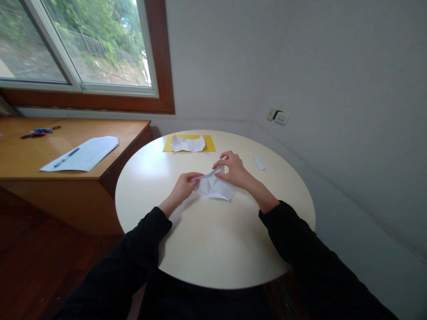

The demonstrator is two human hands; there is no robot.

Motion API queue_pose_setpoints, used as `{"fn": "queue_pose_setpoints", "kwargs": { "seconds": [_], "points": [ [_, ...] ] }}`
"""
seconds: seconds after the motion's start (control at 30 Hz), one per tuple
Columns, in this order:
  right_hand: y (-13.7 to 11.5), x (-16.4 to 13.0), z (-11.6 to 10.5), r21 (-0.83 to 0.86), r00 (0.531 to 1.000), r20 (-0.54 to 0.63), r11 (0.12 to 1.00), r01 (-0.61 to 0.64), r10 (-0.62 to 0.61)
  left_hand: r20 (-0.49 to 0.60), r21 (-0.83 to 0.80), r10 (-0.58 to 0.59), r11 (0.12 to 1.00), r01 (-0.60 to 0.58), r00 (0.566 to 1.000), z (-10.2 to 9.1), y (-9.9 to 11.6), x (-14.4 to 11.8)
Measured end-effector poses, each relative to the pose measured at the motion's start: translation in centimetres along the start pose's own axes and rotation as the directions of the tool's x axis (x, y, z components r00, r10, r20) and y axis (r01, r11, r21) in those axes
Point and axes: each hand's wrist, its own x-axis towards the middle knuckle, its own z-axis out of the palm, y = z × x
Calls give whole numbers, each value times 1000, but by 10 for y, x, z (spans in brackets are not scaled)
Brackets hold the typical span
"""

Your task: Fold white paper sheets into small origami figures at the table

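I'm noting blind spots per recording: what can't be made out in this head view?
All in the head view:
Held paper: edges partly covered by the left hand and right hand.
Yellow sheet: middle hidden under the white paper.
Small things: too small and blurred to name surely.
Desk: cut off by the left edge.

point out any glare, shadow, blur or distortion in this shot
Head view: a pale sheen on the far-left part of the round table, apparently from the window; head view: a soft shadow by the left hand, a dim floor; head view: window edges slant, and fine creases in the folded paper look soft.
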Motion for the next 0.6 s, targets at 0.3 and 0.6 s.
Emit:
{"fn": "queue_pose_setpoints", "kwargs": {
  "seconds": [0.3,0.6],
  "points": [
    [4,-5,-14,297,954,296,954,-46,-46,30,-24,-45,999,45,999,-1,6,-4],
    [5,-10,-15,337,925,375,939,-73,-63,72,-106,-131,985,138,989,-3,-4,2]
  ]
}}
